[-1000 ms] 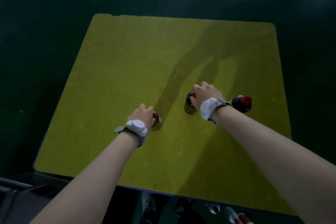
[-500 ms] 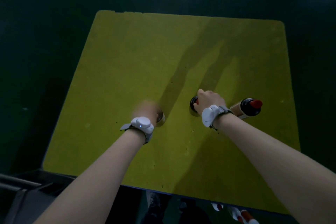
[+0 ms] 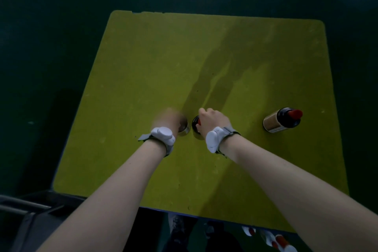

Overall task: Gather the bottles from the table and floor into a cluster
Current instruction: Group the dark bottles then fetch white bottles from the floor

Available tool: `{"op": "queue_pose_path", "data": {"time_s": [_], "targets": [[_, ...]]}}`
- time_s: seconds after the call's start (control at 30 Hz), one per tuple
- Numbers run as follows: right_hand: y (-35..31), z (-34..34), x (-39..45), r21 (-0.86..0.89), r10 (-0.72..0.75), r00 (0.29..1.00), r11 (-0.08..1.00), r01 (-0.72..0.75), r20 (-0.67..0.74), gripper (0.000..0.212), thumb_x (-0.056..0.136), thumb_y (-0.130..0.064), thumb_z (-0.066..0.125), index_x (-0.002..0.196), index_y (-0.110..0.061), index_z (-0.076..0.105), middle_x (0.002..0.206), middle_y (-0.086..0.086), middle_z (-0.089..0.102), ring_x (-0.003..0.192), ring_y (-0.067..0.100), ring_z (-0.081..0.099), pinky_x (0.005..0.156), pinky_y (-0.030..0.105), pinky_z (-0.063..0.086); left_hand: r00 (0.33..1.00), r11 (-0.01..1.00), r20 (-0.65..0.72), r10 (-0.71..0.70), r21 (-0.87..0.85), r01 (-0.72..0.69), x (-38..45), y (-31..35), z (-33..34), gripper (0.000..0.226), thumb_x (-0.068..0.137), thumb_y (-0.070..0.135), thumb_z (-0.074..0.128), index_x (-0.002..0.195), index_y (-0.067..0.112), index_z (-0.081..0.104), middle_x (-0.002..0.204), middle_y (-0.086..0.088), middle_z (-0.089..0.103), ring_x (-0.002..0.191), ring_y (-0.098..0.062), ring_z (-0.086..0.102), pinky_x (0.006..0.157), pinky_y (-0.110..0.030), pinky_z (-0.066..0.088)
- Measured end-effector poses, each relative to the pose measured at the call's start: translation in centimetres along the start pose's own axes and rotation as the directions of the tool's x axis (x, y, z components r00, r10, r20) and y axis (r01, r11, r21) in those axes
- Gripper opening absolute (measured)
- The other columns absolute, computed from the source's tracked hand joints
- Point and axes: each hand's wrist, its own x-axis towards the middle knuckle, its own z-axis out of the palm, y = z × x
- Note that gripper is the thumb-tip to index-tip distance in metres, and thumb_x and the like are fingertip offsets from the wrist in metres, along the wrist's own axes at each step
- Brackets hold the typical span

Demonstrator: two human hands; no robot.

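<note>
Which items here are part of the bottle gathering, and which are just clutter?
Job:
- left hand on bottle
- right hand on dark bottle
- red-capped bottle, apart
- floor bottles
- table

Clutter:
- wrist bands
- metal frame

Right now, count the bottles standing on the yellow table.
3: one under the left hand, one beside it gripped by the right hand, and a red-capped bottle apart at the right. More lie on the floor, partly hidden.

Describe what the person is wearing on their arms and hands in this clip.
Both forearms are bare, with no sleeves and no gloves. Each wrist carries a white, rounded, pod-shaped device on a grey strap: one behind the left hand, at, and one behind the right hand, at. The left hand is motion-blurred. No cables, rings or markings are visible.
</note>
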Motion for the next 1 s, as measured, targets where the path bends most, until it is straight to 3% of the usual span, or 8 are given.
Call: {"op": "queue_pose_path", "data": {"time_s": [0.1,0.27,0.53,0.63,0.77,0.83,0.93,1.0], "targets": [[-0.9,0.4,-0.1,-0.024,-0.023,1.000,0.999,0.023,-0.010,0.012,0.104,-0.023,0.053,0.108,-0.012,0.053,0.106,0.011,0.062,0.095,0.031,0.064,0.061,0.035,0.041,0.999,0.999,0.014,0.040,0.002,-0.040,0.0,0.1,0.1,0.021,0.107,0.019,0.052,0.124,0.009,0.061,0.117,-0.014,0.056,0.098,-0.037,0.069,0.071,-0.040,0.050],[-0.9,0.6,-0.5,-0.053,0.004,1.000,0.999,-0.006,-0.023,0.016,0.105,-0.026,0.051,0.114,-0.013,0.052,0.109,0.011,0.060,0.098,0.032,0.063,0.062,0.036,0.043,0.998,0.998,0.019,0.053,-0.026,-0.052,-0.4,0.4,0.2,0.024,0.107,0.022,0.052,0.125,0.008,0.059,0.120,-0.016,0.056,0.101,-0.039,0.068,0.078,-0.044,0.054],[2.5,-1.6,-2.5,-0.112,0.051,0.999,0.992,-0.051,0.002,0.005,0.100,-0.020,0.047,0.103,-0.017,0.050,0.102,0.008,0.060,0.079,0.027,0.054,0.063,0.036,0.042,0.999,0.999,-0.005,0.035,-0.019,-0.035,-1.5,2.0,-1.3,0.019,0.104,0.014,0.051,0.122,0.011,0.054,0.123,-0.013,0.053,0.105,-0.035,0.063,0.077,-0.043,0.055],[6.2,-3.8,-3.0,-0.176,0.090,0.996,0.980,-0.090,-0.008,0.012,0.097,-0.022,0.050,0.106,-0.019,0.057,0.106,0.008,0.061,0.094,0.029,0.058,0.072,0.037,0.041,0.995,0.997,-0.061,0.074,0.008,-0.074,-1.5,4.0,-2.9,0.024,0.097,0.008,0.056,0.120,0.013,0.055,0.122,-0.011,0.054,0.107,-0.032,0.062,0.079,-0.041,0.053],[12.4,-6.1,-4.2,-0.314,0.215,0.971,0.920,-0.237,-0.102,0.022,0.094,-0.017,0.050,0.112,-0.020,0.061,0.114,0.011,0.060,0.106,0.032,0.053,0.085,0.041,0.042,0.983,0.990,-0.122,0.138,0.037,-0.135,-0.7,7.5,-4.3,0.033,0.091,0.004,0.065,0.122,0.014,0.056,0.119,-0.010,0.057,0.105,-0.031,0.063,0.080,-0.040,0.052],[15.4,-6.5,-5.1,-0.366,0.335,0.935,0.861,-0.354,-0.116,0.028,0.095,-0.017,0.047,0.119,-0.020,0.060,0.123,0.014,0.057,0.114,0.034,0.050,0.093,0.043,0.041,0.971,0.985,-0.166,0.171,0.035,-0.167,-0.3,9.3,-4.2,0.035,0.089,-0.001,0.059,0.120,0.014,0.057,0.116,-0.009,0.058,0.103,-0.031,0.063,0.078,-0.040,0.053],[19.5,-5.9,-6.4,-0.365,0.467,0.880,0.808,-0.463,-0.082,0.034,0.097,-0.024,0.051,0.129,-0.016,0.057,0.133,0.019,0.052,0.120,0.039,0.048,0.098,0.045,0.041,0.953,0.973,-0.195,0.233,0.048,-0.228,0.0,12.0,-3.1,0.034,0.090,-0.001,0.051,0.118,0.016,0.059,0.113,-0.009,0.059,0.100,-0.032,0.064,0.071,-0.039,0.047],[21.2,-5.2,-7.0,-0.309,0.471,0.880,0.829,-0.466,-0.064,0.038,0.098,-0.026,0.054,0.133,-0.013,0.053,0.132,0.020,0.054,0.119,0.039,0.052,0.095,0.045,0.045,0.945,0.966,-0.201,0.258,0.059,-0.251,0.2,13.4,-2.2,0.030,0.091,0.002,0.051,0.116,0.016,0.060,0.112,-0.009,0.060,0.100,-0.032,0.064,0.068,-0.038,0.044]]}}
